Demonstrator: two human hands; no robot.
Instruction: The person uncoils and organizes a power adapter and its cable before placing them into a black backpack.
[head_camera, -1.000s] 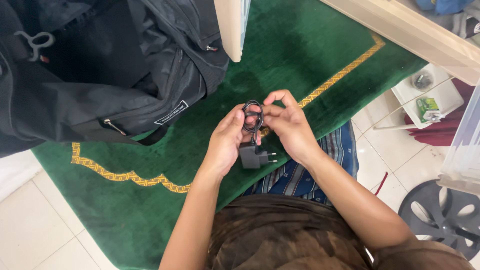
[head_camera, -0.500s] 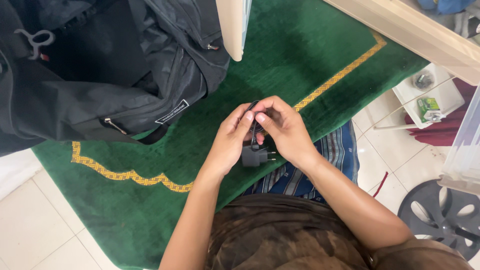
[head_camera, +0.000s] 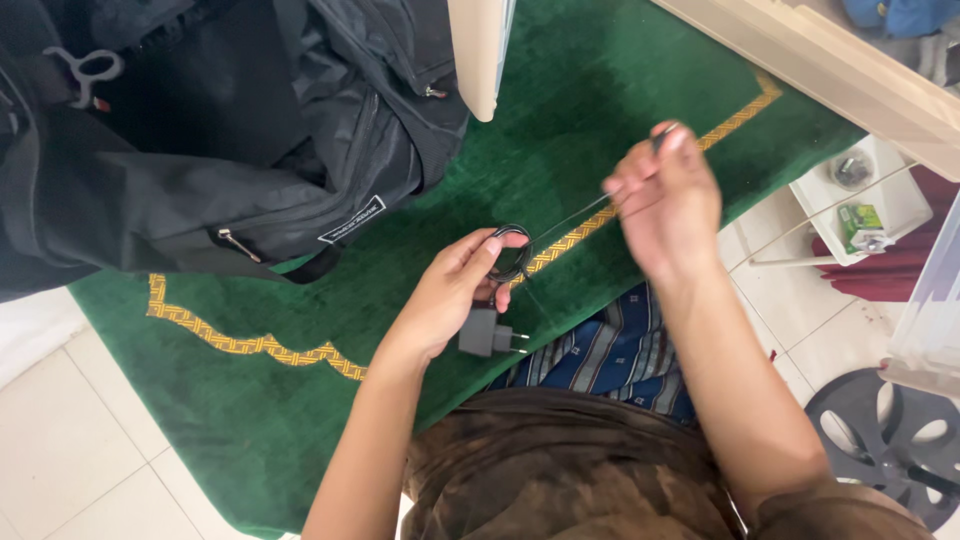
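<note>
My left hand (head_camera: 452, 290) grips a small coil of thin black cable (head_camera: 512, 252) between thumb and fingers. A dark grey charger plug (head_camera: 487, 335) with two pins hangs just below that hand. My right hand (head_camera: 665, 195) is raised up and to the right, pinching the free end of the cable (head_camera: 664, 135). The cable runs taut from the coil to that hand. Both hands are above a green rug (head_camera: 560, 110) with a gold patterned border.
A large black bag (head_camera: 200, 130) lies on the rug at the upper left. A pale furniture leg (head_camera: 482, 50) stands at the top middle. A white tray with small items (head_camera: 855, 195) and a black fan grille (head_camera: 890, 440) are at the right. White floor tiles (head_camera: 70, 440) show at lower left.
My right hand has moved away from the left hand, up and to the right, pulling a length of cable out of the coil. The left hand stays on the coil.
</note>
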